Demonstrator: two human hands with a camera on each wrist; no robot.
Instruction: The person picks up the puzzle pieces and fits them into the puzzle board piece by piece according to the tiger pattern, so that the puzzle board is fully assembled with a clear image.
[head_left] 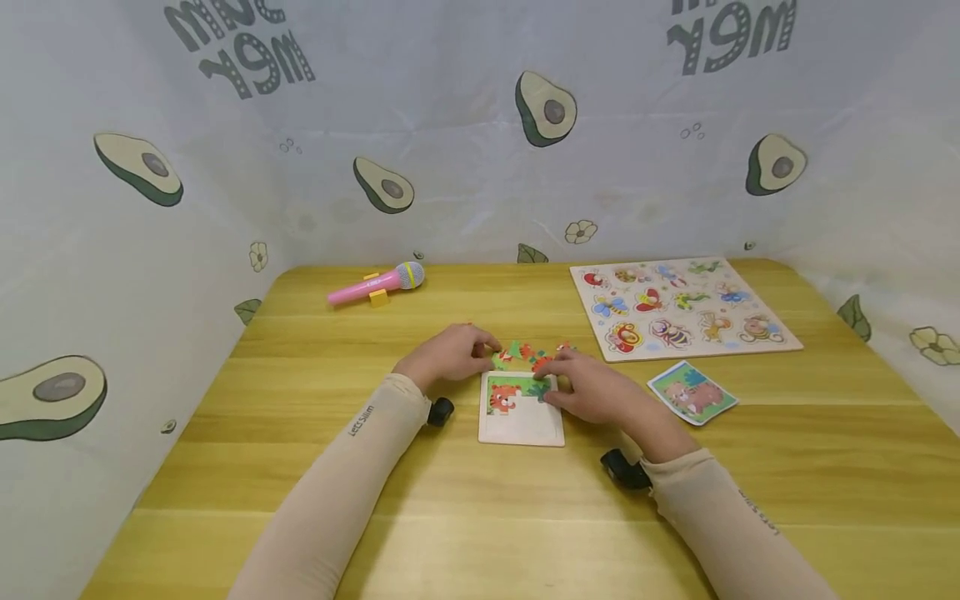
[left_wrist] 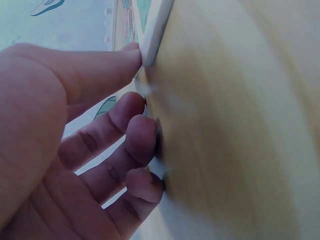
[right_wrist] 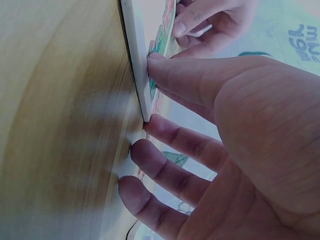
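Observation:
A small pale wooden puzzle tray (head_left: 522,430) lies flat on the table. Tiger pieces (head_left: 504,398) and a green bush piece (head_left: 537,388) fill part of its upper half. My right hand (head_left: 592,386) reaches over the tray's right side, thumb and forefinger on the bush piece. In the right wrist view its thumb (right_wrist: 175,70) presses there, other fingers spread by the table. My left hand (head_left: 452,353) is at the tray's upper left corner, thumb (left_wrist: 107,70) right at the edge, fingers loosely bent near the tabletop. Several loose puzzle pieces (head_left: 517,352) lie just beyond the tray.
A picture card of a pink animal (head_left: 693,393) lies right of my right hand. Behind it is a large wooden insect puzzle board (head_left: 682,308). A pink toy microphone (head_left: 375,284) rests on the table (head_left: 480,517) at the back left, before an avocado-print cloth (head_left: 465,125).

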